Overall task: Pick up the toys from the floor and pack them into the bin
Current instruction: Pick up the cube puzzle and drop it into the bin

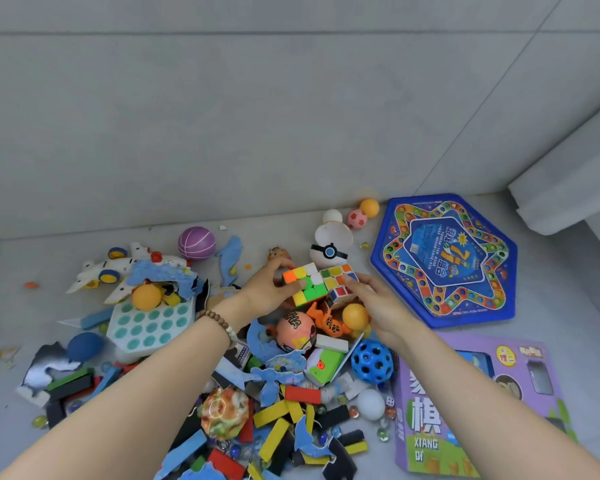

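Two puzzle cubes sit side by side at the far edge of the toy pile, touching each other. The bright stickerless cube is gripped by the left hand: thumb on its near face, fingers curled over the far top edge, closed around it. The white-bodied cube lies just right of it; the right hand has its fingertips laid against the cube's right side, fingers fairly straight and only partly closed. Whether this hand has a full hold cannot be told. A beaded bracelet is on the left wrist.

Directly below the hands: an orange ball touching the right hand's thumb side, an orange figure and a painted pink ball. Beyond the hands stands a white ball with a blue button, and farther off a white ball, a pink patterned ball and another orange ball against the wall.

Right of the right hand lies a blue hexagonal game board, flat on the floor. Under the right forearm is a purple game box, with a blue perforated ball just to its left.

Left of the left hand: a purple ball, a white toy plane, and a white tray with teal dimples bearing an orange ball. Between the forearms lies a dense heap of coloured blocks, blue cut-out pieces and marbles. No bin is in view.
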`<state>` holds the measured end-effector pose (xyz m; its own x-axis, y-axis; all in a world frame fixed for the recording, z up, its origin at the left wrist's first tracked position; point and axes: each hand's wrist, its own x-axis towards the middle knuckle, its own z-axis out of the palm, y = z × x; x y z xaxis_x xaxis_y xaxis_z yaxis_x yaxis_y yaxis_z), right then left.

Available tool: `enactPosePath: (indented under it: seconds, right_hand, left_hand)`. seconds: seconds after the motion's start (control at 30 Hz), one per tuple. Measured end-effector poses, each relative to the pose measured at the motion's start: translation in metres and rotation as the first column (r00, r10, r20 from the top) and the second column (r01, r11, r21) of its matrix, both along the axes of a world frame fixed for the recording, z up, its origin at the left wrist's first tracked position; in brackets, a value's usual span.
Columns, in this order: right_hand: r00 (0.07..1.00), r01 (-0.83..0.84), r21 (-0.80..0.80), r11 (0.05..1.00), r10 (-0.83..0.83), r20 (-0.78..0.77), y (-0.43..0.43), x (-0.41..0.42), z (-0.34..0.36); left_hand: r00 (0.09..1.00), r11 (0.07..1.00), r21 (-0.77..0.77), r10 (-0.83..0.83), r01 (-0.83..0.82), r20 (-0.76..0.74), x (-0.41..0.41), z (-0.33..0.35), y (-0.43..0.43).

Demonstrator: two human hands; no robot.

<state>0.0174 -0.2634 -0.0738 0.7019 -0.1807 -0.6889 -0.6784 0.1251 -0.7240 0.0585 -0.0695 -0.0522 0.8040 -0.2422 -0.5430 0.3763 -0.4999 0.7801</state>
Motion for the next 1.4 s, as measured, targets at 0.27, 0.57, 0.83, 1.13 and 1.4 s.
enactPosePath:
  seconds: [0.27,0.57,0.83,1.13,1.4]
  right_hand:
    - [0.984,0.033,0.237,0.971,-0.073,0.163,0.010,0.010,0.059]
    - [0.802,-0.444,-0.014,0.896,0.404,0.441,0.128,0.027,0.271]
    - [0.663,-0.646,0.005,0.763,0.558,0.500,0.362,-0.043,0.361]
    - [0.373,-0.886,-0.172,0.430,0.883,0.284,0.620,-0.132,0.299]
    - [0.140,-0.925,-0.365,0.109,0.988,-0.060,0.723,-0.136,0.213]
  left_hand:
    - [0.967,0.952,-0.187,0.222,-0.243,-0.123,0.003,0.045,0.011]
    - [0.956,0.855,-0.434,0.287,-0.284,-0.059,-0.027,0.259,0.142]
    - [0.844,0.789,-0.402,0.532,-0.463,0.072,-0.160,0.349,0.352]
    - [0.443,0.421,-0.304,0.897,-0.855,-0.002,-0.309,0.278,0.546]
    - [0.293,0.271,-0.174,0.949,-0.947,-0.117,-0.318,0.191,0.617]
